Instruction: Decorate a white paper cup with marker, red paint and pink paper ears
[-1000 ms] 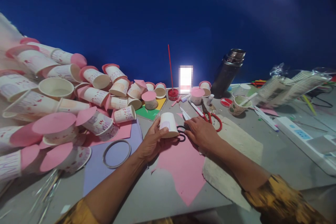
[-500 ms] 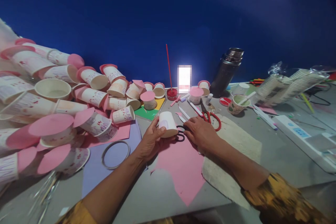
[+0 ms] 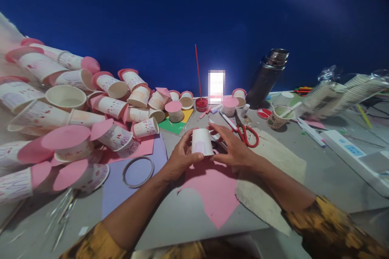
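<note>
currently my left hand (image 3: 182, 156) curls its fingers around the white cup (image 3: 201, 141); my right hand's (image 3: 229, 145) fingers curve half-open beside it.

Deep blue wall (image 3: 146, 16) behind a grey tabletop (image 3: 164, 226), pale glow around a bright pixelated rectangle (image 3: 216, 87).

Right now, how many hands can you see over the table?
2: the left hand holds an upside-down white cup by its left side; the right hand curves beside its right side.
</note>
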Available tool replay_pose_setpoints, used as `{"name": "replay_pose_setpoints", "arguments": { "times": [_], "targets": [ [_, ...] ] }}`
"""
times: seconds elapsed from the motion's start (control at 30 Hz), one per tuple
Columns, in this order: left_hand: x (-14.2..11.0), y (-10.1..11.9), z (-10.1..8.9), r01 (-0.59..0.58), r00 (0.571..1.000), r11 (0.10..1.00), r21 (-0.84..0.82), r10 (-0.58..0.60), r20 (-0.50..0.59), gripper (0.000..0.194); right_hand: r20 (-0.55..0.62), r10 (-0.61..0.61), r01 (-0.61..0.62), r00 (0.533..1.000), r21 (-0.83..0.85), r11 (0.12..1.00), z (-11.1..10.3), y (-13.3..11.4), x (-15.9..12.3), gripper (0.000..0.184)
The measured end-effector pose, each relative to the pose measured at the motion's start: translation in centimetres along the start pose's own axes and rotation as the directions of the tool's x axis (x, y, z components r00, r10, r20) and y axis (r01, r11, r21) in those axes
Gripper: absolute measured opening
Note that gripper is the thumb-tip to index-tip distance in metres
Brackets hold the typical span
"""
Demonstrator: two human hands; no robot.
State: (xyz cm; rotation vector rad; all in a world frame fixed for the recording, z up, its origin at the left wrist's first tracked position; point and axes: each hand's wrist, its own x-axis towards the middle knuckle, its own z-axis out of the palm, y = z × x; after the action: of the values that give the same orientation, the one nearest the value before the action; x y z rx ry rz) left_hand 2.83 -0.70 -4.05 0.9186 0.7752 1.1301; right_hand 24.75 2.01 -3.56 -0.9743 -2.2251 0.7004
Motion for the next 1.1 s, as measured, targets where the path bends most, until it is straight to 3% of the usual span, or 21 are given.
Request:
{"name": "replay_pose_setpoints", "arguments": {
  "times": [0.13,0.23,0.33,0.43,0.53,0.63,0.7,0.87,0.97,1.1],
  "targets": [
    [-0.4,0.3,0.1,0.029,0.999,0.996,0.090,-0.027,-0.017,0.096,-0.009,-0.062,0.061,0.998,-0.069,0.996,-0.4,0.5,0.2,0.075],
    [-0.5,0.9,0.3,-0.045,0.998,0.970,0.239,0.055,-0.034,0.099,0.008,-0.076,0.076,0.997,-0.076,0.994,-0.7,0.7,0.4,0.075],
    [-0.3,1.4,0.3,-0.161,0.980,0.891,0.425,0.196,-0.038,0.087,0.009,-0.081,0.082,0.997,-0.083,0.993,-0.8,1.0,0.5,0.076],
    [0.0,1.5,0.3,-0.204,0.963,0.820,0.535,0.267,-0.043,0.075,-0.034,-0.083,0.079,0.996,-0.118,0.990,-0.9,1.3,0.5,0.072],
    [0.2,1.5,0.1,-0.205,0.931,0.753,0.625,0.346,-0.112,0.071,-0.234,0.014,-0.048,0.972,-0.143,0.988,-1.6,1.8,0.7,0.050],
    [0.3,1.4,0.0,-0.182,0.919,0.732,0.656,0.363,-0.150,0.070,-0.447,0.174,-0.262,0.877,-0.142,0.955,-2.5,2.6,0.9,0.025],
    [0.4,1.2,-0.2,-0.188,0.918,0.731,0.656,0.369,-0.148,0.071,-0.499,0.243,-0.360,0.832,-0.153,0.920,-2.9,3.0,1.1,0.021],
    [0.8,0.5,-1.2,-0.227,0.886,0.646,0.729,0.447,-0.120,0.079,-0.412,0.358,-0.492,0.838,-0.286,0.822,-3.1,3.1,1.3,0.020],
    [1.0,-0.1,-1.9,-0.231,0.868,0.509,0.829,0.493,-0.060,0.077,-0.322,0.432,-0.533,0.842,-0.380,0.756,-3.1,2.8,1.5,0.020],
    [1.1,-0.7,-2.6,-0.231,0.866,0.285,0.930,0.497,0.063,0.077,-0.273,0.462,-0.537,0.844,-0.417,0.733,-3.0,2.6,1.7,0.020]
  ]
}}
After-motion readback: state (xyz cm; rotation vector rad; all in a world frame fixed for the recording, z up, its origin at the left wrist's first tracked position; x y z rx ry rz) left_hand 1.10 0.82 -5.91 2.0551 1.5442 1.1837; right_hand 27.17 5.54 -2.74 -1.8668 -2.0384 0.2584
